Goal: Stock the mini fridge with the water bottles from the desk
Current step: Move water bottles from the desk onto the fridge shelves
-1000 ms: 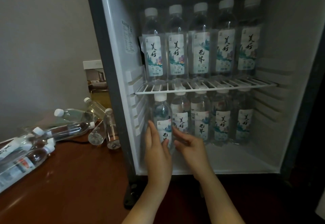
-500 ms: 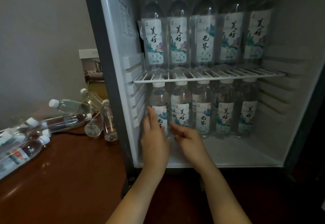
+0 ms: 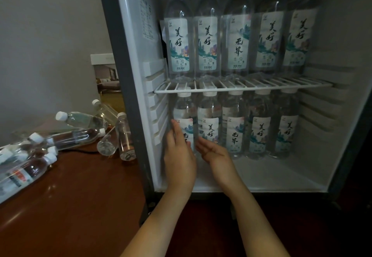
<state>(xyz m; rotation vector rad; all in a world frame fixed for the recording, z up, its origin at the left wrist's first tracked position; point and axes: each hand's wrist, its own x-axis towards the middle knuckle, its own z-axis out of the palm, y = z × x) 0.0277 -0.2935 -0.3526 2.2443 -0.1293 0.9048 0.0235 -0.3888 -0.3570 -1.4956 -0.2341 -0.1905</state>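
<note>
Left hand (image 3: 179, 156) and right hand (image 3: 216, 155), fingers relaxed and gripping nothing, flank the leftmost lower bottle (image 3: 184, 113) on the mini fridge (image 3: 271, 174) floor; advise squaring it upright against its neighbour (image 3: 209, 127), under the wire shelf (image 3: 241, 89), before fetching spare bottles (image 3: 80, 118) off the desk (image 3: 80, 196).

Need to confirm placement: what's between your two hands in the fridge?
In the head view, the leftmost lower-row bottle stands upright between the left hand and the right hand; nothing else lies there.
</note>
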